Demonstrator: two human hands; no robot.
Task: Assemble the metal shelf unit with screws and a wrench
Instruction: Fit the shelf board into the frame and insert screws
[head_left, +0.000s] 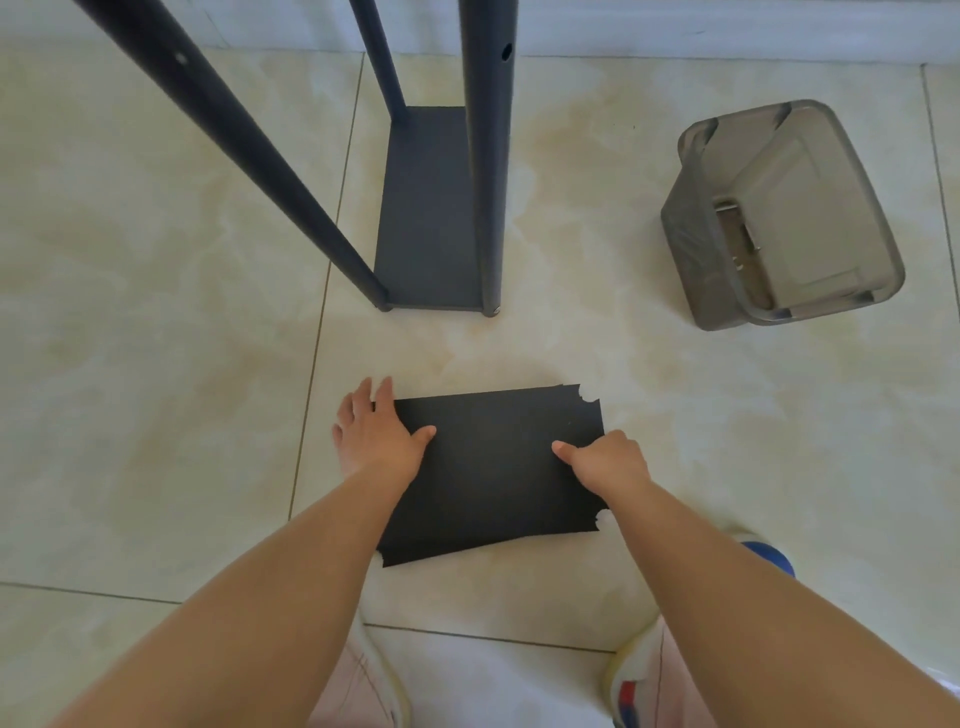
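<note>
A pale tiled floor (156, 312) carried the partly built shelf frame (431, 208), its dark posts rising from a base panel, with a grey plastic bin (779, 218) well off to its right. Nearer the person lay stacked black shelf panels (493, 467); the left hand (376, 436) rested on their left edge with fingers straight, while the right hand (608, 460) gripped the right edge, fingers curled.
</note>
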